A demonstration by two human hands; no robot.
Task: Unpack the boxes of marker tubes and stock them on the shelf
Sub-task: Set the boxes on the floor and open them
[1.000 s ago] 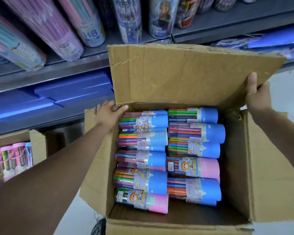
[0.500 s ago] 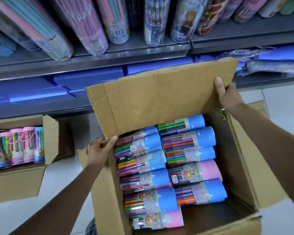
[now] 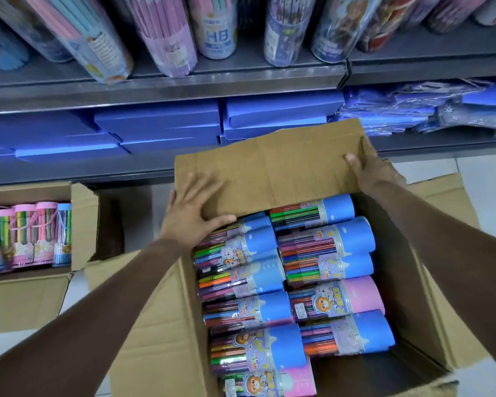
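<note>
Both your arms reach forward and down, and both are bare. Your left arm comes in from the bottom left. Your left hand [image 3: 194,213] lies flat, palm down, with the fingers straight and spread wide and the thumb sticking out to the right. Your right arm comes in from the right side and crosses toward the middle. Your right hand [image 3: 368,174] is tipped on its side. Its thumb points up and to the left, and its other fingers are hidden from view.
</note>
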